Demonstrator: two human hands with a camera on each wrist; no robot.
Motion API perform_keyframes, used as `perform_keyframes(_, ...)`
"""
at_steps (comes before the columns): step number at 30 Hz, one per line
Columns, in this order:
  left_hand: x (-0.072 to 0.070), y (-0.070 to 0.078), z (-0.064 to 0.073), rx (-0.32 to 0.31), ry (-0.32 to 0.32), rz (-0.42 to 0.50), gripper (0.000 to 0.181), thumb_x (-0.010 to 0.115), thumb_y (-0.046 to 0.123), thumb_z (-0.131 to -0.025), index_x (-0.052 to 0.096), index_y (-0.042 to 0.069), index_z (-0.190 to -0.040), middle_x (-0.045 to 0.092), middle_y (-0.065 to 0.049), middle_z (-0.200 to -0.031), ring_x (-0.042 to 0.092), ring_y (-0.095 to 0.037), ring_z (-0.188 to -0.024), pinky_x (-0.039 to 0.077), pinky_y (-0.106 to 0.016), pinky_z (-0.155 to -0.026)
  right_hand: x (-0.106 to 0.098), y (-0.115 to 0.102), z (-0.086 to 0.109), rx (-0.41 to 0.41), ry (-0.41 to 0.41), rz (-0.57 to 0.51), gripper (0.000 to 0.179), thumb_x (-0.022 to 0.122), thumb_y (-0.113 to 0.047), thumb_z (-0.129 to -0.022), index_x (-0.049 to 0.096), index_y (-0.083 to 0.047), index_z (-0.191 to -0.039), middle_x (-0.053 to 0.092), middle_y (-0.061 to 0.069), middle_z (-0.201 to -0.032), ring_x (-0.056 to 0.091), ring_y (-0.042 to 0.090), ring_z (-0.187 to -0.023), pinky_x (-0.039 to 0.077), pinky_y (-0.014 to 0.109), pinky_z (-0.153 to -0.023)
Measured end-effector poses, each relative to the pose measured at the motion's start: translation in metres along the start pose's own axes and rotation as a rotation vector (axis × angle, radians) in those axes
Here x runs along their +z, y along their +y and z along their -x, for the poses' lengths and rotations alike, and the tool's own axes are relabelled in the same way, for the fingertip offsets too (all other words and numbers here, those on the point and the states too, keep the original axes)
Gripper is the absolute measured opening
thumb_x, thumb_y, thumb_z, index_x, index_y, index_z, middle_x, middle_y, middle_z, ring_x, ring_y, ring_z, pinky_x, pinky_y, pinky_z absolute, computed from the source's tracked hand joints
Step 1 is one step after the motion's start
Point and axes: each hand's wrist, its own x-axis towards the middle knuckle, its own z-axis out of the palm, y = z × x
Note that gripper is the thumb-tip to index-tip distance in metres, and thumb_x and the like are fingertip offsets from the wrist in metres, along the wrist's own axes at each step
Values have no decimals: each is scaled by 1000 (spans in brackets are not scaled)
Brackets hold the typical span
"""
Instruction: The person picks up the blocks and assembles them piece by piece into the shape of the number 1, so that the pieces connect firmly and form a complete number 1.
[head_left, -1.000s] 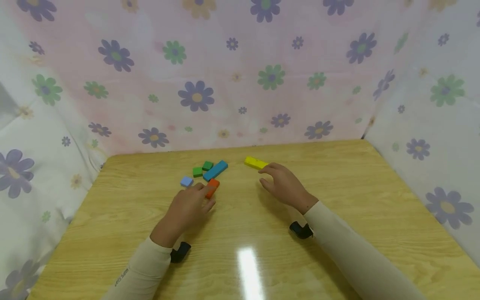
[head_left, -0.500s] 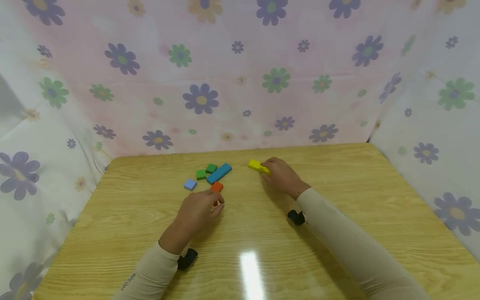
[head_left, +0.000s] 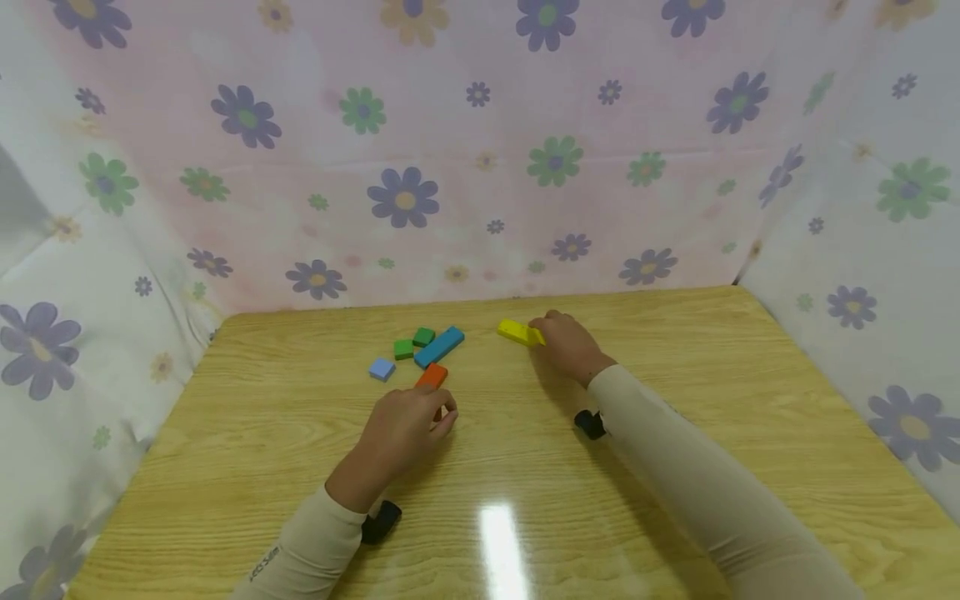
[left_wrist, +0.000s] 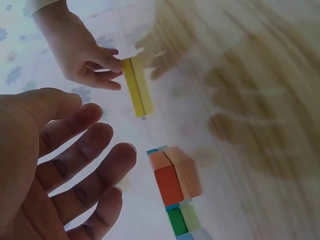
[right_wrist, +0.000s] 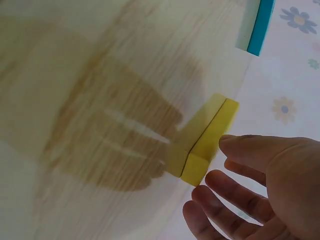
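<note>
Flowered cloth [head_left: 480, 196] backs the wood-grain table [head_left: 675, 367]. From the head, the red-orange block [head_left: 432, 376] lies just beyond the left hand [head_left: 405, 427], with the blue block [head_left: 440, 347], two green blocks [head_left: 403, 349] and pale-blue block [head_left: 382, 369] past its fingers; the yellow block [head_left: 515, 332] touches the right hand [head_left: 572, 348]. At the left wrist, the left fingers curve loosely, holding nothing. At the right wrist, the thumb [right_wrist: 252, 150] touches the yellow block's side, the other fingers bent loosely near its end.

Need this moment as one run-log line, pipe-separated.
left hand: holding nothing, near red block | right hand: touching yellow block | blue block, two green blocks, light-blue block: on table
</note>
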Motion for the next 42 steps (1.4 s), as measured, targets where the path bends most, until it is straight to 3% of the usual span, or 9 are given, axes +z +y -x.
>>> perform_keyframes(6,0,1,1,14,27,-7,7,80,19,-91,75,14,-90,68,5,-73,53,-4,-55,41,-20,-52,3,-2,2,-11,-1,24,27,70,-4,-98,72,6,-123,68,23,-115,66,33,-101,58,45,-94)
perform_keyframes(11,0,1,1,26,43,-12,8,80,20,-91,75,14,-90,67,5,-72,52,-5,-55,40,-21,-52,4,-5,10,-30,-8,41,26,69,-4,-98,74,4,-122,67,20,-111,64,29,-96,58,43,-91)
perform_keyframes(18,-2,2,-2,16,28,-7,8,79,21,-92,76,14,-93,70,3,-75,56,-6,-57,43,-24,-54,5,-10,26,-161,-10,71,27,73,-4,-95,76,0,-122,68,14,-104,61,22,-88,57,37,-84)
perform_keyframes(26,0,7,0,-48,-49,16,18,77,26,-95,76,15,-109,75,2,-87,66,-9,-67,53,-30,-63,13,-23,53,-250,-13,11,31,75,-2,-93,76,-4,-124,67,11,-104,57,16,-84,54,29,-76)
perform_keyframes(34,3,8,3,-37,-72,0,32,76,28,-95,73,12,-123,76,-3,-97,69,-12,-71,55,-32,-63,15,-39,77,-274,-27,-19,34,75,1,-91,75,-3,-125,67,12,-109,62,21,-92,57,31,-79)
perform_keyframes(42,2,12,3,-84,-201,39,47,72,32,-98,65,10,-140,75,-3,-101,69,-16,-76,57,-35,-67,16,-41,96,-327,-61,-69,39,72,7,-91,73,-4,-129,68,13,-115,66,24,-98,59,32,-81)
